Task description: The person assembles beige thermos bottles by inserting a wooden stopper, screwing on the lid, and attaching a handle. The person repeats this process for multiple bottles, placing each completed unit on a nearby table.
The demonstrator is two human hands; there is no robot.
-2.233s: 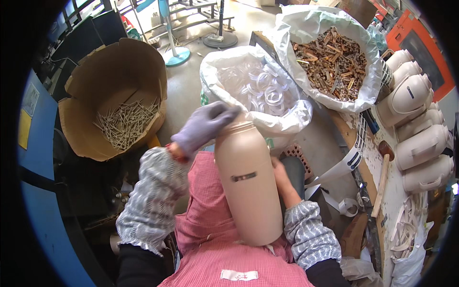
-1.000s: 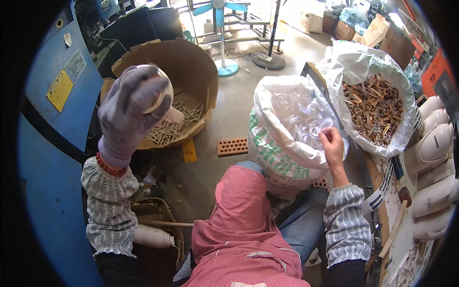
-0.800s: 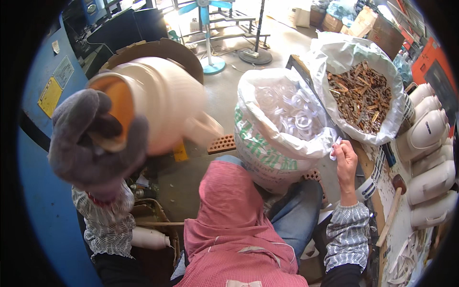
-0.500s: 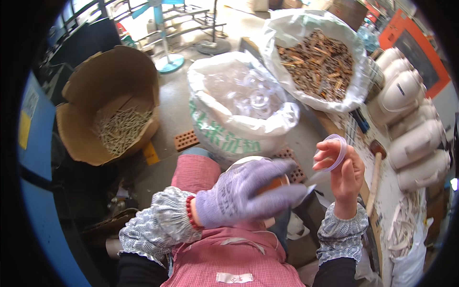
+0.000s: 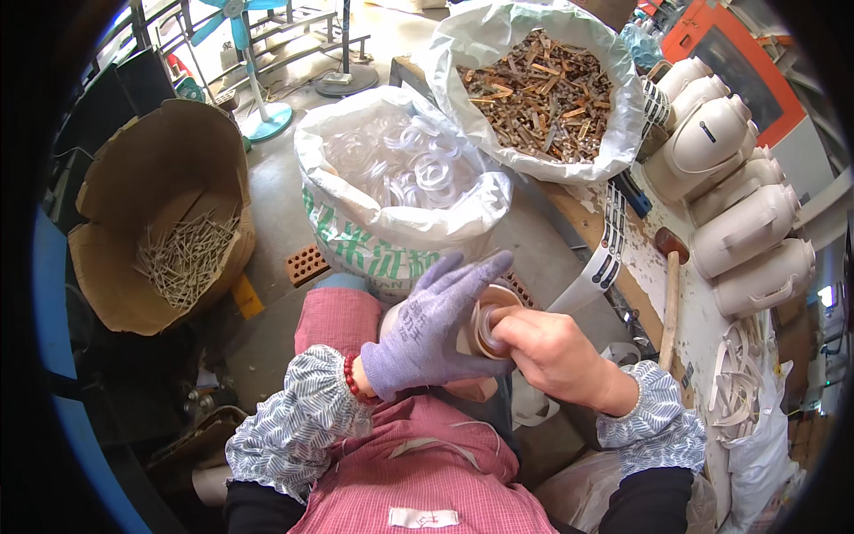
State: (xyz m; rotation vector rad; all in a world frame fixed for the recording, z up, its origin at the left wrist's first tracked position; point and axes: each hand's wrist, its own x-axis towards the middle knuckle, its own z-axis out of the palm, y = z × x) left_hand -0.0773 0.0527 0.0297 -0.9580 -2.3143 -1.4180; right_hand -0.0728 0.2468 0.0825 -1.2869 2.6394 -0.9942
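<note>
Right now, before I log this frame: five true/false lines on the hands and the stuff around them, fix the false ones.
1. The left hand wears a purple glove. True.
2. The right hand is gloved too. False: the right hand is bare.
3. The right fingers have a clear ring at the mouth of a beige jug. True.
4. The cardboard box holds brown flakes. False: the cardboard box holds thin, pale sticks.
5. A wooden-handled mallet lies on the white worktop at the right. True.

Green lettering [image 5: 378, 251] on white sack [image 5: 418, 222]
</note>
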